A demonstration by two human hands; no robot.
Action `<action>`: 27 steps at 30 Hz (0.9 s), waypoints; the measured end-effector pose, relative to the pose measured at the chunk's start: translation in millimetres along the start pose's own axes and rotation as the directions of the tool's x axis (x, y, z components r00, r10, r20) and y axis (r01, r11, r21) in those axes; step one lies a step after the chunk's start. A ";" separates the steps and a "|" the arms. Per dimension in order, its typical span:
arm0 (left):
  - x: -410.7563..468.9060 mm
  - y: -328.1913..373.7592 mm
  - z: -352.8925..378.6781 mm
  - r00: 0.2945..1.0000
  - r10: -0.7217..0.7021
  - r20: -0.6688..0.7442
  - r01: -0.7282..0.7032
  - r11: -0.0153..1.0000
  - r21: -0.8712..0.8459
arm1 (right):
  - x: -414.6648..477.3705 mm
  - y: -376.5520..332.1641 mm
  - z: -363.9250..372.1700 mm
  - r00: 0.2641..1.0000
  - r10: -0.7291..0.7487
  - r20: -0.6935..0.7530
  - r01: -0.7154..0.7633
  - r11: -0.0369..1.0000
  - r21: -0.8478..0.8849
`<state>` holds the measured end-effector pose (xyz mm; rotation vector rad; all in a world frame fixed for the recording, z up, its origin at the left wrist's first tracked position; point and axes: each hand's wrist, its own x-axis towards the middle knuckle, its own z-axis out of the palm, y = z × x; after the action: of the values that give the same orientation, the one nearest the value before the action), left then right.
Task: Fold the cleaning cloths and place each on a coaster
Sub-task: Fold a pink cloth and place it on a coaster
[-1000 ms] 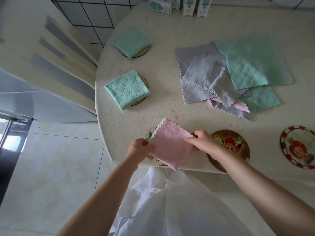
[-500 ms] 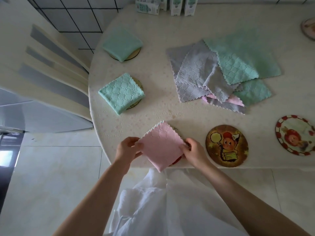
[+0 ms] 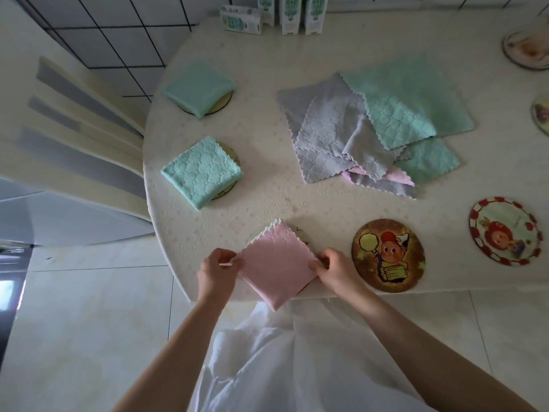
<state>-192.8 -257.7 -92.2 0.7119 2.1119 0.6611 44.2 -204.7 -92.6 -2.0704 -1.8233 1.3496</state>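
Observation:
A folded pink cloth (image 3: 277,264) lies over a coaster (image 3: 300,233) at the table's near edge, one corner hanging past the edge. My left hand (image 3: 217,270) pinches its left corner and my right hand (image 3: 334,270) pinches its right corner. Two folded green cloths (image 3: 202,172) (image 3: 198,87) rest on coasters at the left. A loose heap of grey, green and pink cloths (image 3: 371,132) lies unfolded in the middle. Bare picture coasters (image 3: 388,255) (image 3: 505,231) sit to the right.
Round pale table (image 3: 267,55). Small cartons (image 3: 286,14) stand at its far edge. More coasters (image 3: 525,50) (image 3: 541,114) lie at the far right. Slatted chair backs (image 3: 83,138) stand against the table's left side. White garment and tiled floor are below.
The pink cloth has come down onto the coaster at the near edge, with both hands still holding its side corners. The view has tilted, showing more of the table's right side.

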 end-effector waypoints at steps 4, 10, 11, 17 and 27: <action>-5.1 2.2 1.4 0.999 0.012 -0.047 -0.010 0.999 0.044 | 3.7 2.7 -3.6 1.000 0.018 -0.004 -0.018 0.999 -0.034; -8.0 6.1 4.1 0.994 0.049 -0.103 -0.039 0.995 0.094 | 7.7 9.0 -5.2 1.000 -0.011 0.000 0.011 1.000 -0.021; -8.2 6.3 4.7 0.993 0.041 -0.111 -0.031 0.995 0.097 | 8.2 9.8 -5.2 1.000 -0.018 0.003 0.018 1.000 -0.012; -12.7 10.1 14.7 0.927 0.319 -0.196 -0.194 0.858 0.476 | 17.4 24.3 -26.8 0.990 -0.138 0.017 0.139 0.988 -0.072; -13.7 117.6 136.1 0.767 0.641 -0.019 -0.511 0.628 0.588 | 80.9 73.5 -174.9 0.922 -0.385 0.046 0.384 0.890 -0.246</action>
<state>-44.8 -155.1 -82.3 1.7908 2.2993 0.4556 204.2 -76.2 -71.9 -1.6655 -2.3491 1.0550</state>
